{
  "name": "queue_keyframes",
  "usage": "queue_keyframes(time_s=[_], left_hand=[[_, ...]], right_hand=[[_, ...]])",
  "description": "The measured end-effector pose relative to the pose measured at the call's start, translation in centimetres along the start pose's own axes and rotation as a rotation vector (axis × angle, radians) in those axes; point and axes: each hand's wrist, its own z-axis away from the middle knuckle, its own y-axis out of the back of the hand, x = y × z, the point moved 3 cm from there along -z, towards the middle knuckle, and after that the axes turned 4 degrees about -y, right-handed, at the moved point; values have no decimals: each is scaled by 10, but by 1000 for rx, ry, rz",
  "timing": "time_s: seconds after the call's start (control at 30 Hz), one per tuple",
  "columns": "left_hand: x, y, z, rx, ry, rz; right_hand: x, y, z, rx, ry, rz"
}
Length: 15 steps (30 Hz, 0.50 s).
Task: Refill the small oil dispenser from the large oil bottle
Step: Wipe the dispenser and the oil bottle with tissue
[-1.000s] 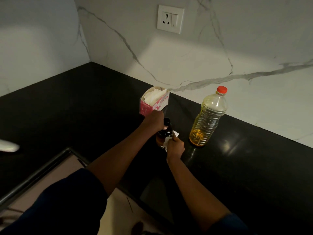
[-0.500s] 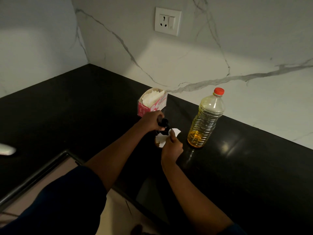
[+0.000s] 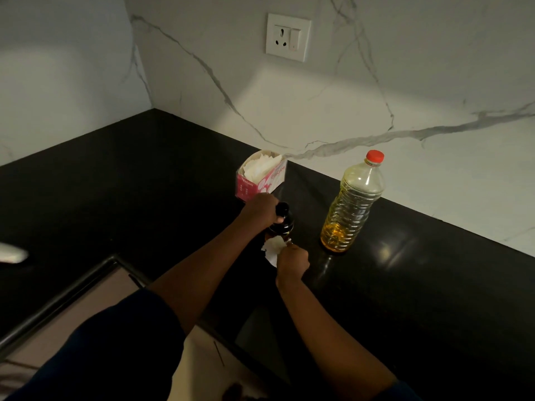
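Two bare forearms in dark blue sleeves reach forward over a black desk (image 3: 115,183). The right hand (image 3: 292,260), nearer the viewer, has its fingers curled around a crumpled white tissue (image 3: 273,247), pressing it against the lower part of the small oil dispenser (image 3: 280,225). The dispenser is a dark bottle with a black cap, standing upright on the desk between the two hands; how much it holds cannot be made out. The left hand (image 3: 259,209) grips it around the neck, just below the cap.

To the right, a little apart, stands the large oil bottle (image 3: 354,204), clear ribbed plastic with a red cap (image 3: 375,157) screwed on. Only a shallow layer of golden oil sits at the bottom. Behind the left hand, a pink and white box (image 3: 262,176) is open, with white tissues showing inside. Beyond is a white marble wall with a socket (image 3: 288,37).

Compared with half a second earlier, the tissue sits lower on the dispenser, while the left hand keeps its hold and the large bottle and the box are unmoved
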Motion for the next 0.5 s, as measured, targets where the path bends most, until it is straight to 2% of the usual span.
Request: queue_keyframes(time_s=[0.23, 0.4, 0.5], left_hand=[[2, 0, 5, 44, 22, -37], [0, 4, 13, 52, 53, -41], [-1, 7, 17, 40, 113, -62]], right_hand=[[-12, 1, 15, 87, 295, 10], [-13, -3, 6, 36, 324, 67], [-9, -5, -1, -29, 235, 86]])
